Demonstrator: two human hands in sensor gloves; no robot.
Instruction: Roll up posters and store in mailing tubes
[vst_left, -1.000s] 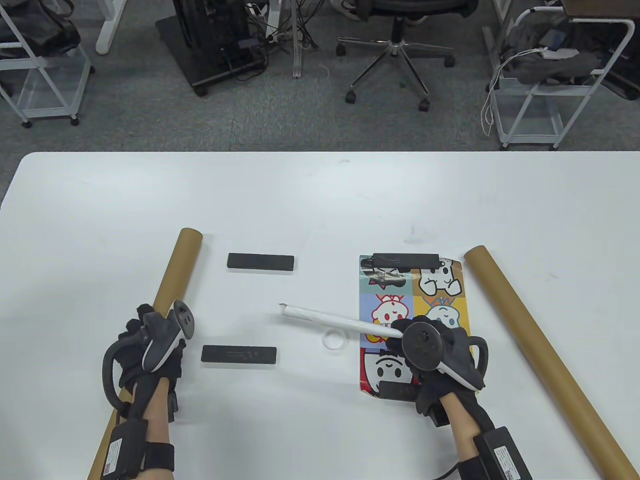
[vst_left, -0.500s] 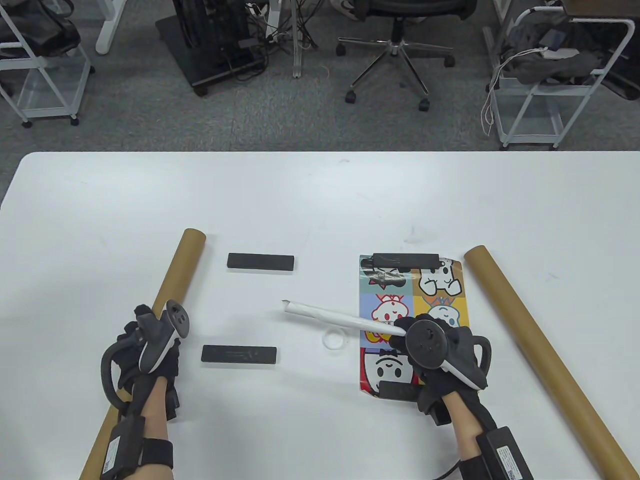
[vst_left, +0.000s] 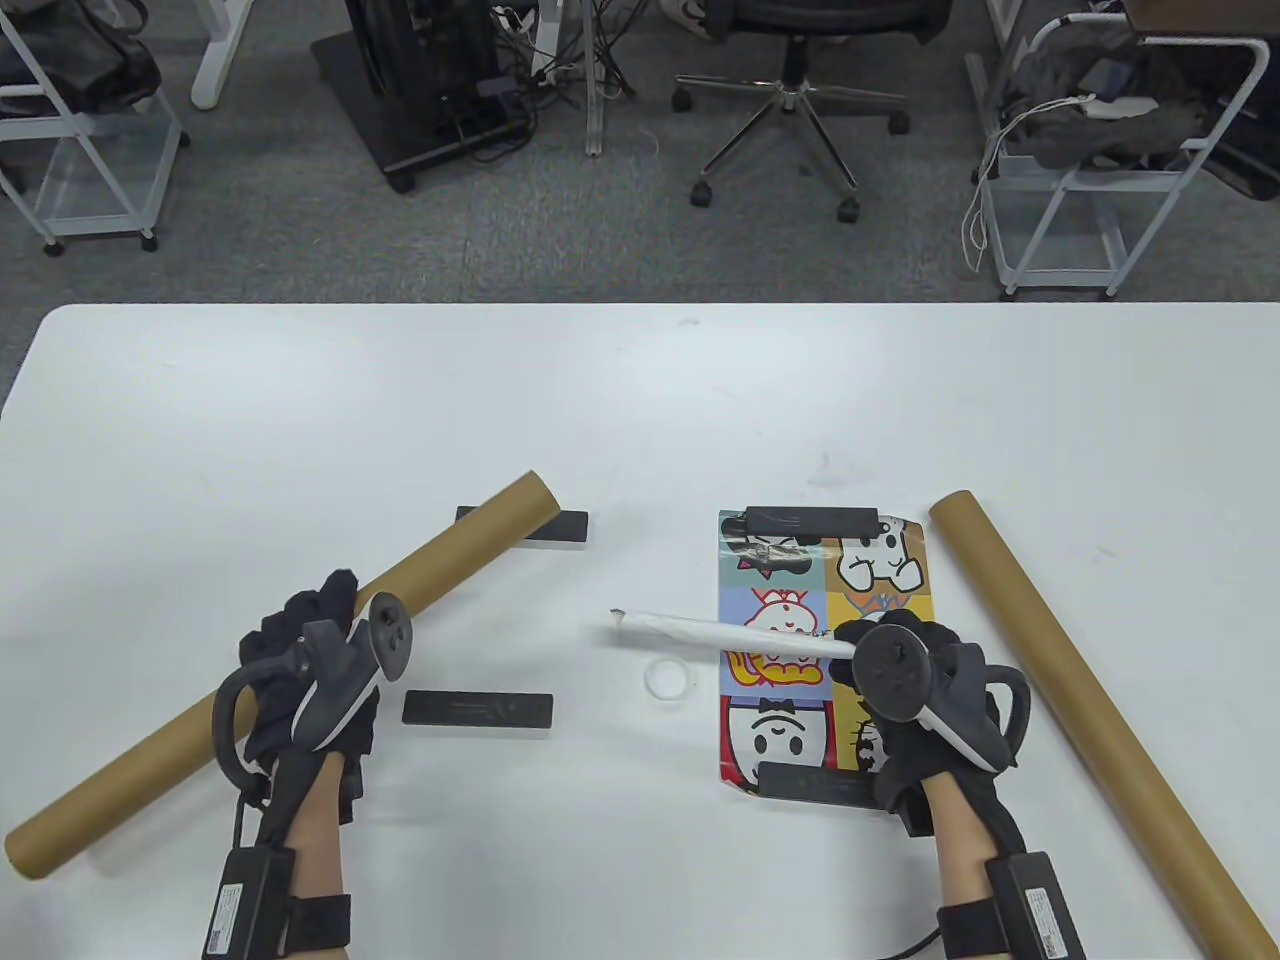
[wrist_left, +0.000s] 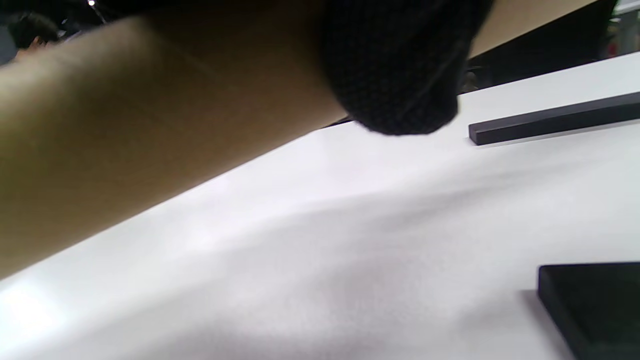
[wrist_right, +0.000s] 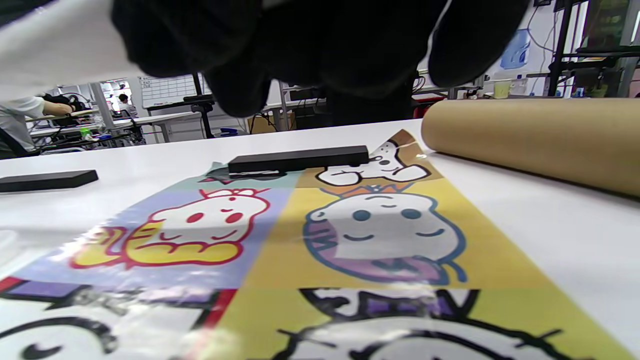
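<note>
My left hand (vst_left: 305, 650) grips a brown mailing tube (vst_left: 420, 565) near its middle and holds it slanted, its far end up and to the right; the tube fills the left wrist view (wrist_left: 125, 125). My right hand (vst_left: 905, 690) grips a rolled white poster (vst_left: 720, 632) by its right end; its free end points left. A flat cartoon poster (vst_left: 870, 580) lies under my right hand, held down by black bars at its top (vst_left: 812, 520) and bottom (vst_left: 810, 782). It also shows in the right wrist view (wrist_right: 350, 235). A second brown tube (vst_left: 1080, 690) lies at the right.
Two loose black bars lie on the white table, one (vst_left: 478, 709) beside my left hand and one (vst_left: 560, 525) partly under the lifted tube's far end. A white plastic ring cap (vst_left: 667, 680) lies below the rolled poster. An office chair (vst_left: 795, 90) and carts stand beyond the table.
My left hand has lifted the left tube and swung its far end to the right, over the upper black bar. My right hand has drawn the rolled poster to the right.
</note>
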